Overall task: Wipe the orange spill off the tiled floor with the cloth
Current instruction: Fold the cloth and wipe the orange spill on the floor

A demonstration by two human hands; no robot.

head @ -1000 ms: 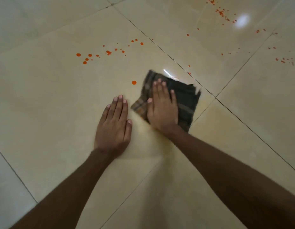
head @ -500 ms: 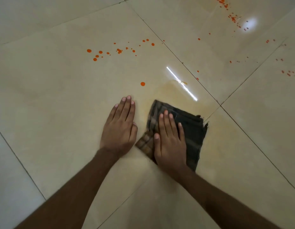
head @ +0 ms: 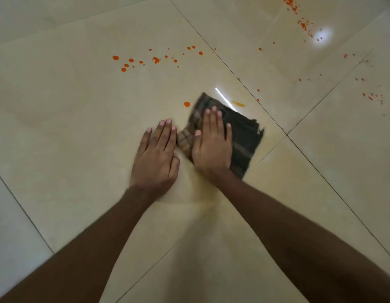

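No brand, label or writing anywhere to read, just glossy cream tiled floor [head: 58, 119] with dark grout lines and glare. Right hand [head: 212, 145] pressed flat on the cloth [head: 244, 136], fingers straight and close together, palm down rather than gripping. Cloth dark and plaid-ish, folded, lying on the tile just left of a grout line; pattern smeared by blur and the near-left part hidden under the hand, ragged right edge hard to make out. Left hand [head: 155, 156] flat on bare tile just beside the cloth, fingers straight and together, holding nothing. One round orange drop [head: 186, 104] right by the cloth's far-left corner, apart from it by a sliver. Faint orange smear [head: 237, 103] just past the far edge, next to a bright streak of glare. Scattered orange drops [head: 154, 60] farther up the same tile, more specks [head: 298, 18] top right, cut off by the frame. Forearms running off the bottom edge.
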